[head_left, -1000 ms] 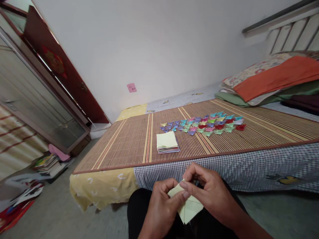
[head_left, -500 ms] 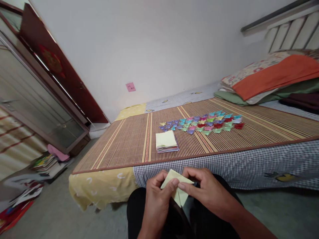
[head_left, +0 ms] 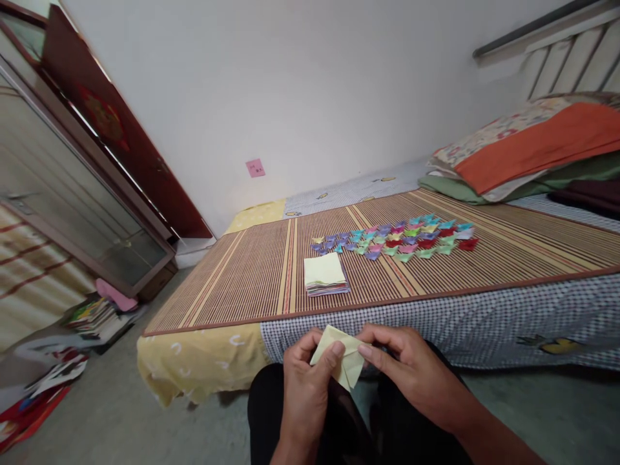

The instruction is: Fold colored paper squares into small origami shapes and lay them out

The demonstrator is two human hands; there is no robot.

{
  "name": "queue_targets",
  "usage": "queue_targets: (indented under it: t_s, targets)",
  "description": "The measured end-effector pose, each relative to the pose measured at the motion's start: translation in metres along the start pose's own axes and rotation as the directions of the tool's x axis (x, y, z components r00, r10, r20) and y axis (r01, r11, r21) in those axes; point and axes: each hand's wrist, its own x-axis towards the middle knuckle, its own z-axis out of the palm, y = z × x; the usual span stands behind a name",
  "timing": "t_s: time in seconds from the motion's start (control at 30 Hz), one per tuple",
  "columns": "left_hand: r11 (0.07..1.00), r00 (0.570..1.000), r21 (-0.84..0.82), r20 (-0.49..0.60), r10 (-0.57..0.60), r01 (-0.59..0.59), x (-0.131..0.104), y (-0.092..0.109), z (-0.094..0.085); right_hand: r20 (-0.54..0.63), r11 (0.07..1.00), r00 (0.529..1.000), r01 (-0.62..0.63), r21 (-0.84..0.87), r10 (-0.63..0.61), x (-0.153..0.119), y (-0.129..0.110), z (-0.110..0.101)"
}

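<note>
A pale yellow sheet of folding paper (head_left: 349, 368), partly folded with creases and flaps, is held above my lap. My left hand (head_left: 310, 378) pinches its left side, thumb on top and fingers beneath. At its right corner, my right hand (head_left: 400, 361) has thumb and fingertips closed on the edge. Beyond my hands, a stack of square paper (head_left: 323, 271) with a pale yellow sheet uppermost lies on the bed mat. Several small folded paper pieces (head_left: 405, 248) in many colours sit in rows behind and right of the stack.
The striped bed mat (head_left: 242, 278) covers the bed, whose checked cloth (head_left: 436, 323) hangs over the front edge near my knees. Pillows (head_left: 527, 148) are piled at the right. Books (head_left: 94, 318) lie on the left, below a glass-panelled door (head_left: 72, 168).
My right hand has shifted slightly right, its thumb now at the paper's right corner. The paper has tilted a little, and the left hand keeps its pinch.
</note>
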Motion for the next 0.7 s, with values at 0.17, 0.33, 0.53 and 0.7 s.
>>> queue_targets:
  t_s: [0.17,0.33,0.53,0.7]
  targets:
    - [0.993,0.998,0.113,0.062,0.02,-0.026,0.001,0.003,0.002,0.042,1.0,0.999,-0.002,-0.006,0.002,0.002,-0.009,-0.004]
    - [0.967,0.991,0.228,0.094,0.098,-0.117,-0.003,0.011,0.011,-0.101,0.995,0.992,0.073,-0.063,-0.08,0.007,-0.015,0.009]
    - [0.991,0.991,0.133,0.132,-0.015,-0.002,-0.006,0.01,0.013,-0.182,0.964,0.965,0.146,-0.224,-0.188,0.004,-0.002,0.019]
    - [0.998,0.992,0.061,0.118,-0.043,0.036,-0.005,0.004,0.011,-0.207,0.933,0.939,0.206,-0.295,-0.273,0.005,0.005,0.019]
